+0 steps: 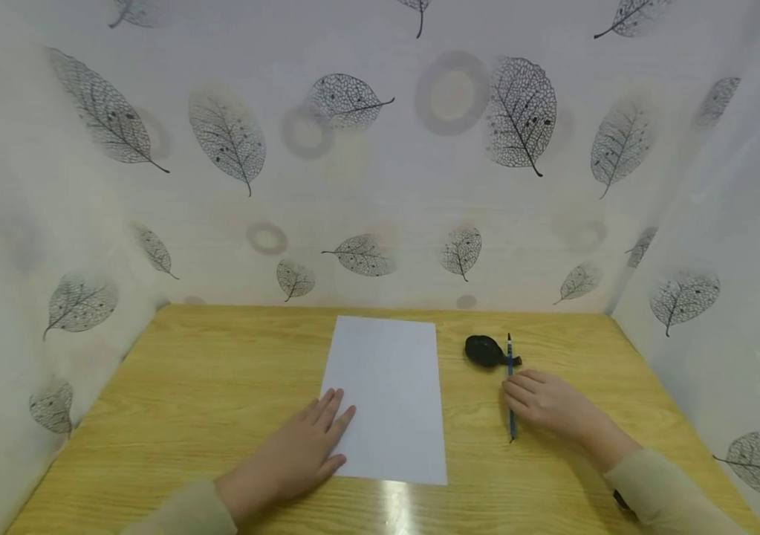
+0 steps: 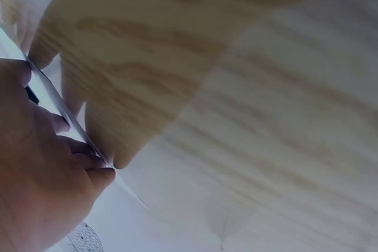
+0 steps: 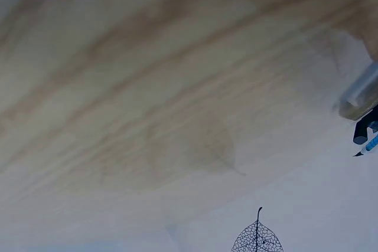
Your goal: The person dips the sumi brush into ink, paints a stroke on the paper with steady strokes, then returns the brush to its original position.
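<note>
A blue brush [image 1: 510, 348] with a dark pointed tip stands nearly in line with my view, tip away from me. The fingers of my right hand [image 1: 550, 405] are bent over its middle and grip it; the thumb is hidden. The brush's dark tip [image 3: 358, 154] shows at the right edge of the right wrist view. A sheet of white paper [image 1: 393, 394] lies on the table. My left hand [image 1: 296, 453] rests on its left edge with fingers spread. In the left wrist view, the left hand [image 2: 47, 163] is beside the paper's edge.
A black rounded object with a short stem [image 1: 483, 351] lies beyond the right hand; its stem meets the brush in view. The wooden table [image 1: 239, 364] is bounded by pale leaf-patterned sheets [image 1: 380, 186] at the back and both sides.
</note>
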Available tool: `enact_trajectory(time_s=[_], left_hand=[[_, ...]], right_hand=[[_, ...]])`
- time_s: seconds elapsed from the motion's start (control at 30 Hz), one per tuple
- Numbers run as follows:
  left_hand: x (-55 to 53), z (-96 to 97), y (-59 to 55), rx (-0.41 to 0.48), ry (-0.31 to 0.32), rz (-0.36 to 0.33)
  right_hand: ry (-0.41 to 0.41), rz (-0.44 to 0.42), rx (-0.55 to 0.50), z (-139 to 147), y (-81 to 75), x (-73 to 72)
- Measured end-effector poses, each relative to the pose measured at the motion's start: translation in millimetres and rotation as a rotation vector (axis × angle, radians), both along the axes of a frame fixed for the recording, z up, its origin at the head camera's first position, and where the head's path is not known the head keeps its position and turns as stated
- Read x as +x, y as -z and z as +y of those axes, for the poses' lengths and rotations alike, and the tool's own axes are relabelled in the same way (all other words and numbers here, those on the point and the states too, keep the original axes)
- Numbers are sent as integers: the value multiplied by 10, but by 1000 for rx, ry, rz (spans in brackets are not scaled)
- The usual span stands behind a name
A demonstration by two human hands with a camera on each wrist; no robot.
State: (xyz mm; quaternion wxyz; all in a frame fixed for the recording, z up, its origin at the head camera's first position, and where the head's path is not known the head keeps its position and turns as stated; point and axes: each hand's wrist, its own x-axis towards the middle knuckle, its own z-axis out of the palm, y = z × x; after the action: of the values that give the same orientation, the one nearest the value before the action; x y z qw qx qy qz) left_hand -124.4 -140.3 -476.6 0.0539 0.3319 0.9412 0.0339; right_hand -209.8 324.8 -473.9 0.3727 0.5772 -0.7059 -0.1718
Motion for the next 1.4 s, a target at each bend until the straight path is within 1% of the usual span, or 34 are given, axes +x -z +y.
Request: enact_trajectory(time_s=[0.23,0.47,0.63,0.83,0.93,1.17,1.4], left_hand=[[35,89,41,-25,-15,0],[76,148,-2,-26,-7,2],[84,172,6,-31,-6,7],[95,193,-2,-39,4,26],[89,201,6,-43,9,39],[80,213,2,-37,17,42],[82,212,2,-37,24,52]], right_hand=[[1,18,-17,-15,-88,35],[0,41,-41,-43,-148,44],[12,61,-68,-64,-200,59],[27,36,-117,-91,-258,92],[34,26,-148,-115,-276,108],[-18,7,-282,-251,-343,138],[-13,22,-377,-400,-426,167]])
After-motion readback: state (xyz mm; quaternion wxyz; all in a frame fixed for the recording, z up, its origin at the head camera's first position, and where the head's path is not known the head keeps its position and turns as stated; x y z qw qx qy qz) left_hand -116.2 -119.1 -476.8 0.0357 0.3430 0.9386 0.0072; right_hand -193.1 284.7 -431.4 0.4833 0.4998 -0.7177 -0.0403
